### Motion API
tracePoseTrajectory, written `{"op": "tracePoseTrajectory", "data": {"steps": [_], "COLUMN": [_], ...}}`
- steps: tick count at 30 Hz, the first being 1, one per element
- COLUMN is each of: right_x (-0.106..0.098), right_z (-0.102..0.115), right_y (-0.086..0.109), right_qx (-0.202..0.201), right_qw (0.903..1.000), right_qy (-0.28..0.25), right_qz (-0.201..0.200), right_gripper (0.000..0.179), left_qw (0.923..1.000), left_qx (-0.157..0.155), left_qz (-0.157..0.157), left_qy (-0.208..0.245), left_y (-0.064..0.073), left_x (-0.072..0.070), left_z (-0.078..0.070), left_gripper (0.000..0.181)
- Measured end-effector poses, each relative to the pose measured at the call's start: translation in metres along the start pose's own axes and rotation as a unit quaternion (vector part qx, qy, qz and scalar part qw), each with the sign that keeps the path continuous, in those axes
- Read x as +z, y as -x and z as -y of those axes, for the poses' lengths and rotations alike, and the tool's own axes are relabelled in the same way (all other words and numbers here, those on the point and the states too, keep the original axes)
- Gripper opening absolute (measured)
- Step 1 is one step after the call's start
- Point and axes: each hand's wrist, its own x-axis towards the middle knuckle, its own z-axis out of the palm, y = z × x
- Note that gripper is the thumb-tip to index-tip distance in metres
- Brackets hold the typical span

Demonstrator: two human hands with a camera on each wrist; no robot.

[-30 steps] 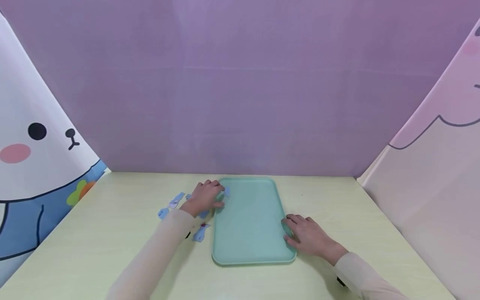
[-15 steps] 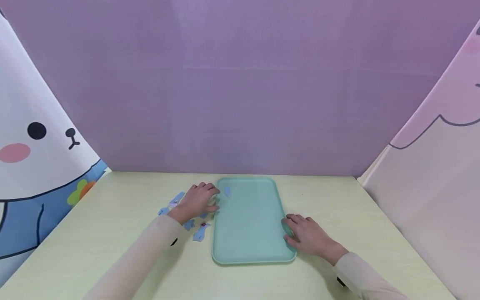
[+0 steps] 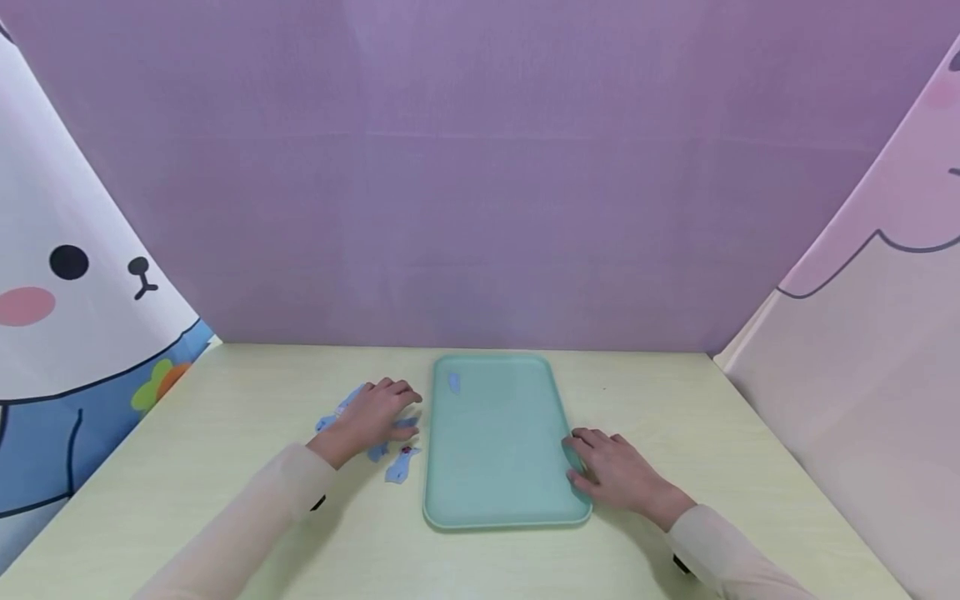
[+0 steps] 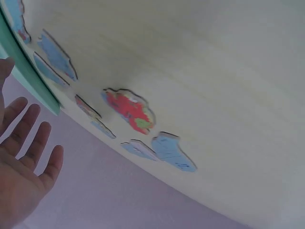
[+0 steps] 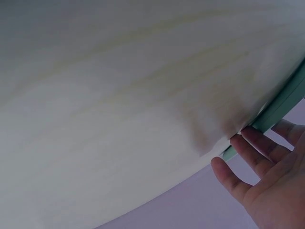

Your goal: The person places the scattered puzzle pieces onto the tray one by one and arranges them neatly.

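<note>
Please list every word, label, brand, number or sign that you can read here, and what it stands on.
None can be read.
One blue piece bears dark marks, too small and blurred to read.
The tray shows no lettering.
The left cartoon shows none either.

Mint-green tray (image 3: 498, 450), blue pieces (image 4: 174, 153) and a red piece (image 4: 125, 106) patched with green — pale-yellow desk (image 3: 675, 400), purple backdrop (image 3: 480, 183).
</note>
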Motion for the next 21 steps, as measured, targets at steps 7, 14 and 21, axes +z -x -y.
{"op": "tracePoseTrajectory", "data": {"steps": [7, 14, 21], "right_x": [0.000, 0.001, -0.002], "right_z": [0.001, 0.002, 0.003], "right_y": [0.000, 0.000, 0.000], "right_qx": [0.005, 0.008, 0.005], "right_qw": [1.0000, 0.9999, 1.0000], "right_qy": [-0.002, -0.004, -0.007], "right_qz": [0.004, 0.006, 0.004], "right_gripper": [0.044, 0.044, 0.044], "left_qw": [0.9995, 0.9994, 0.9993], "left_qx": [-0.016, -0.022, -0.025], "left_qz": [0.017, 0.017, 0.013], "left_qy": [0.020, 0.022, 0.024], "left_y": [0.010, 0.017, 0.019], "left_x": [0.002, 0.007, 0.010], "left_z": [0.001, 0.001, 0.002], "left_gripper": [0.043, 0.043, 0.039]}}
